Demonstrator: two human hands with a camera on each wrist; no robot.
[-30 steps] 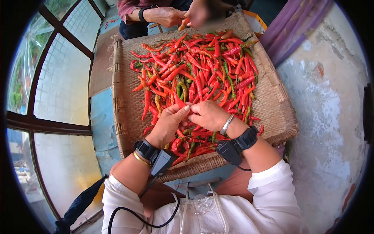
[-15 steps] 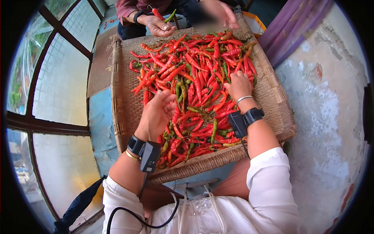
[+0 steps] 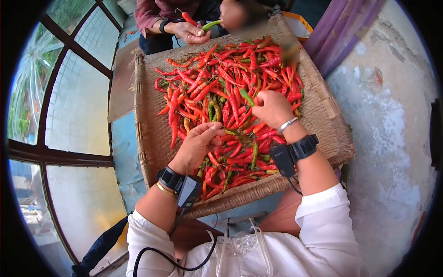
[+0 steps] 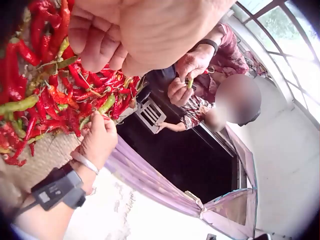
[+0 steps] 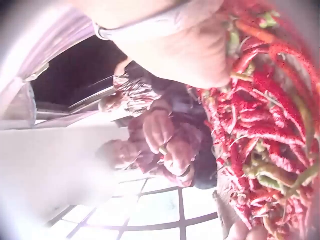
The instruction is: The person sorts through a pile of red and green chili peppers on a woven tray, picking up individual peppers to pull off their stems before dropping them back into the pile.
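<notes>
Red chili peppers (image 3: 230, 74), with some green ones among them, cover a woven tray (image 3: 330, 111). My right hand (image 3: 275, 108) pinches a green chili pepper (image 3: 247, 97) just above the pile. The left wrist view shows the same green chili pepper (image 4: 106, 104) sticking out past the right fingertips. My left hand (image 3: 196, 145) hovers over the near left part of the pile, fingers loosely bent, with nothing visible in it. Across the tray, another person's hand (image 3: 191, 33) holds a red chili pepper (image 3: 188, 18) and a green one (image 3: 211, 25).
A rough wall (image 3: 383, 115) and a purple curtain (image 3: 341, 37) stand on the right. Windows (image 3: 78, 101) run along the left side. An orange-edged box (image 3: 297, 25) sits behind the tray's far right corner. In the left wrist view a further person (image 4: 192, 111) appears at the back.
My hands were together at a red chili pepper, then parted. The right went to the far right of the pile and came back with a green chili pepper; the left moved slightly rightward and nearer.
</notes>
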